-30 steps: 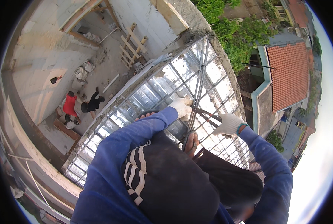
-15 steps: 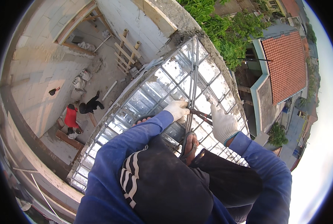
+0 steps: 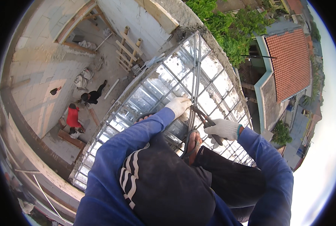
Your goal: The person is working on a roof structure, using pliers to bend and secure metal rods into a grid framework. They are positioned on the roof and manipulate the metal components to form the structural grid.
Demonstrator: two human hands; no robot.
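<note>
My right hand [image 3: 224, 130], in a white knit glove, grips the dark handles of a pair of pincers [image 3: 203, 116]. Their jaws reach the bundle of long steel rebars [image 3: 195, 81] that runs away from me over a mesh of thinner bars. On the left side of that bundle, close to the pincer jaws, my gloved left hand [image 3: 179, 107] has its fingers pinched together. Whatever lies between those fingers is too small to make out. Under the mesh is shiny corrugated metal decking [image 3: 145, 96]. My sandalled foot [image 3: 192, 146] rests beside the bundle.
The deck's left edge drops to a lower floor, where one person in red [image 3: 74, 117] and another in black [image 3: 94, 96] are at work. A rough concrete edge [image 3: 228, 67] bounds the right side, with a tree [image 3: 232, 30] and a tiled roof [image 3: 288, 62] beyond.
My right hand has turned and come lower with the pincers, their handles now slanting down toward me. My left hand stays by the rebars. Below, the person in black has shifted.
</note>
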